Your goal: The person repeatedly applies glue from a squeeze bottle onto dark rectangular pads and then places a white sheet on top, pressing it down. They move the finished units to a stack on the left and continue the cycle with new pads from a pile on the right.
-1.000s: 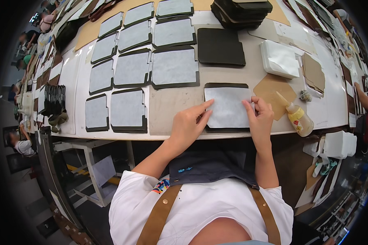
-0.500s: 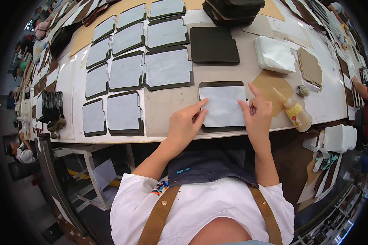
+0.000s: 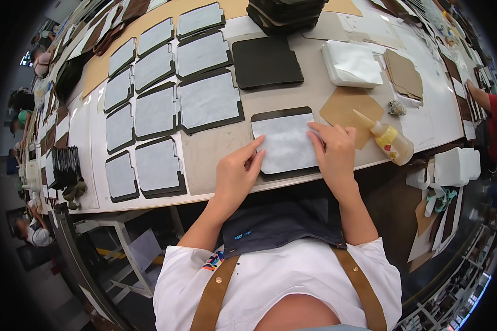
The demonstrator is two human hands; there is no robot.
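Flanking a pale rectangular sheet, the two hands rest at its opposite sides, while it lies on a black panel at the near edge of the worktable, dark strips showing above and below it; the left hand keeps its place at the left edge, index finger and thumb parted by a narrow gap, the other fingers curled under, and whether these two press or merely touch cannot be told. The right hand shows the change: half a second ago its index finger stands lifted past the upper right corner, and now it is down on that corner, the thumb at the right edge, a modest space between the two. The whole view also turns slightly, so the table edge slopes more, yet the squeeze bottle, the brown card, the stack of white sheets, the bare black panel and the rows of sheet-covered panels keep their arrangement around the hands
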